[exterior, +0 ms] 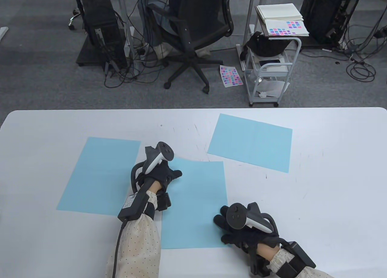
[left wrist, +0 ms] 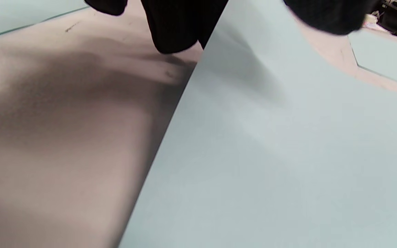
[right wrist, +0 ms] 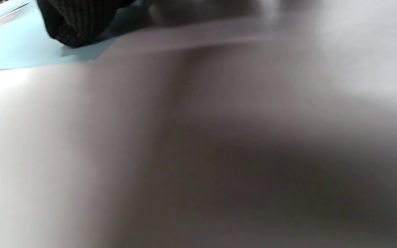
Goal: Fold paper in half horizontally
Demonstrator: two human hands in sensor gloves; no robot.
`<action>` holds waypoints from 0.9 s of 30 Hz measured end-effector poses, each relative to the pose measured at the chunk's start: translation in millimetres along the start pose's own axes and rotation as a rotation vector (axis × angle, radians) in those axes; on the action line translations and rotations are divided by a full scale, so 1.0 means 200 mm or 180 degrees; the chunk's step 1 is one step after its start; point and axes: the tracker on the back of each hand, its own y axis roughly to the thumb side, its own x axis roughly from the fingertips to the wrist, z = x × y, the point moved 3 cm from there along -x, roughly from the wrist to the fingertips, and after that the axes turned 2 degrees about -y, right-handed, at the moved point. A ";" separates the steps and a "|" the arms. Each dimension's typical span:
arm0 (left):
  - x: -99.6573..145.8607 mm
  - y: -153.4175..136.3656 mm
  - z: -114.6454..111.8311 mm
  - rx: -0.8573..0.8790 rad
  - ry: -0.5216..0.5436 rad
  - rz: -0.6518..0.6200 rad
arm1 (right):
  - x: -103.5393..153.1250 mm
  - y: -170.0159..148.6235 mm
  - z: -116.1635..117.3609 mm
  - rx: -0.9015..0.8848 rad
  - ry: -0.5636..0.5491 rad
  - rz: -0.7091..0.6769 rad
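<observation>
Hands work at opposite corners of the middle blue paper sheet point(exterior: 195, 205), which lies flat in the lower centre of the table view on the white table point(exterior: 332, 199). The left hand point(exterior: 161, 173), gloved in black with a white tracker on its back, sits over the sheet's upper left corner, thumb sticking out to the right over the paper; in the left wrist view its dark fingertips point(left wrist: 176, 31) come down at the top edge right where the paper's left border meets the table, and another gloved finger point(left wrist: 326, 15) rests above the sheet further right. Whether those fingers press the paper or pinch its edge cannot be told, since the tracker hides them from above. The right hand point(exterior: 242, 229) lies at the sheet's lower right corner, fingers spread loosely and pointing left onto the paper's edge; the right wrist view, blurred, shows one gloved fingertip point(right wrist: 76, 22) touching the blue corner at the upper left of that frame, with nothing gripped as far as can be seen. A second blue sheet point(exterior: 99, 176) lies to the left, partly under the left forearm, and a third blue sheet point(exterior: 251, 142) lies tilted in the upper right part of the table, apart from the middle one.
</observation>
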 end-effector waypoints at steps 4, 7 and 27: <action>0.03 -0.01 0.04 0.0130 0.0138 -0.0076 | 0.00 0.00 0.00 -0.0008 0.0003 -0.0004; 0.05 -0.02 0.06 0.0099 0.0312 -0.0087 | 0.00 0.00 0.00 -0.0010 0.0005 0.0000; 0.39 -0.19 0.03 0.0171 0.0463 -0.0651 | 0.00 -0.01 0.01 -0.0104 0.0047 0.0025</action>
